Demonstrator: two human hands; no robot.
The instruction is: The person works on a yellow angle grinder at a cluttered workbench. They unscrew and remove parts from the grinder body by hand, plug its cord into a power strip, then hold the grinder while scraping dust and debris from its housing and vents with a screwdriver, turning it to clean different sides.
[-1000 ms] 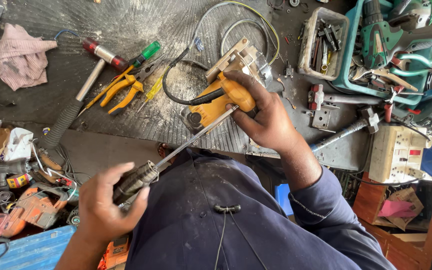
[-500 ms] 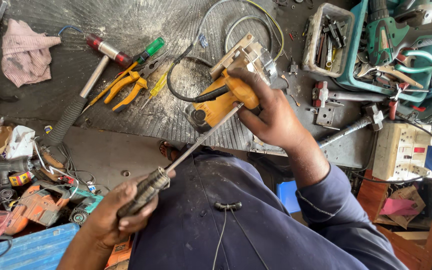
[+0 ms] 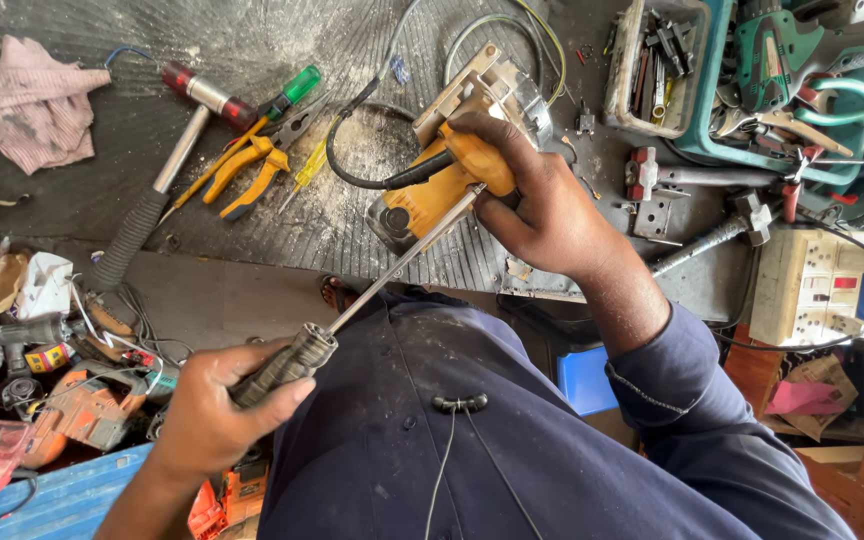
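Not much has moved in the last second. Our left hand (image 3: 207,410) has slid only a tiny bit on the dark handle of the long screwdriver (image 3: 392,275), and the metal tip sits at the same spot on the yellow power saw (image 3: 422,200). The saw has hardly shifted either. We think this means the screw is being turned slowly, bit by bit, and the work on it is not done yet.

Our left hand is closed tight around the screwdriver handle, down near our blue shirt and off the worktop (image 3: 252,60). Our right hand (image 3: 552,215) is wrapped around the orange grip of the saw and holds it firm. The saw is near the front edge of the worktop, about in the middle, tipped over on its side.

The saw is yellow and orange, with a grey metal plate on its far end. It looks dusty and well used. A black cord (image 3: 352,175) curls out of it to the left.

Other things lie around. Orange pliers (image 3: 247,170) and a hammer (image 3: 152,190) are to the left. A pink rag (image 3: 37,105) is by the back left corner. A white socket box (image 3: 807,285) sits at the right edge.
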